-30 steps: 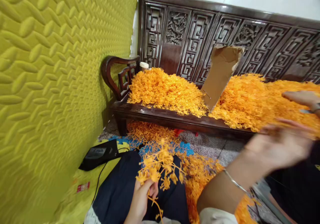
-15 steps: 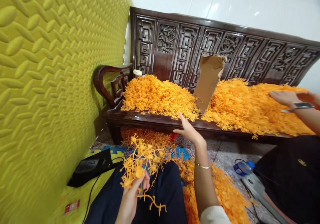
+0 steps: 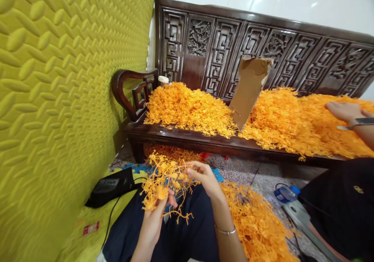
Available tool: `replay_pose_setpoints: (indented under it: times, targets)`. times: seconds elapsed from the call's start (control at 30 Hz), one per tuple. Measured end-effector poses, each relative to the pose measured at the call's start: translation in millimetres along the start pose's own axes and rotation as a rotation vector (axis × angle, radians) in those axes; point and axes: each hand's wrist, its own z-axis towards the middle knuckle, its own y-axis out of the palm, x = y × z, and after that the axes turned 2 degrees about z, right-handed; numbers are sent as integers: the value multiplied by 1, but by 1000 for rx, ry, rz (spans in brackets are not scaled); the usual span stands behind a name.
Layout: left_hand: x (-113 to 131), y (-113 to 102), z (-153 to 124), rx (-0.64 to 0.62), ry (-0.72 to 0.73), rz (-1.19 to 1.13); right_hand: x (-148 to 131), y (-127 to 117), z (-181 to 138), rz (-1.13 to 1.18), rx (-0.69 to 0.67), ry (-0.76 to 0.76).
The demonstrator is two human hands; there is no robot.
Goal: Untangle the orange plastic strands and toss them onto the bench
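My left hand (image 3: 156, 219) is closed round the stems of a bunch of orange plastic flower sprigs (image 3: 163, 178), held above my lap. At the bunch's right side my right hand (image 3: 204, 176) pinches some of its sprigs, a thin bangle on that wrist. Both hands are over my dark trousers (image 3: 187, 234). A big heap of the same orange sprigs (image 3: 189, 108) covers the seat of the carved dark wooden bench (image 3: 204, 141) ahead. More sprigs (image 3: 257, 223) lie on the floor to my right.
A torn cardboard sheet (image 3: 249, 88) stands in the heap. Another person's hand (image 3: 344, 110) with a watch rests on the pile at right. A black device (image 3: 109, 186) with a cable lies by the padded yellow wall (image 3: 58, 98). A water bottle (image 3: 284, 194) lies on the floor.
My right hand came back from the bench edge and took hold of the bunch in my left hand. The view shifted slightly.
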Motion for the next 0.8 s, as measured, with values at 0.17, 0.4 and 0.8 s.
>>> replay_pose_setpoints:
  times: [0.17,0.4,0.8]
  targets:
    - [-6,-11,5,9,-121,-56,15,-8,-4,70,207,-31]
    - [-15,10,-10,-183,-330,31,4,-38,-12,93,560,-157]
    - [-8,42,-53,-359,-362,26,-63,-21,-55,191,911,-348]
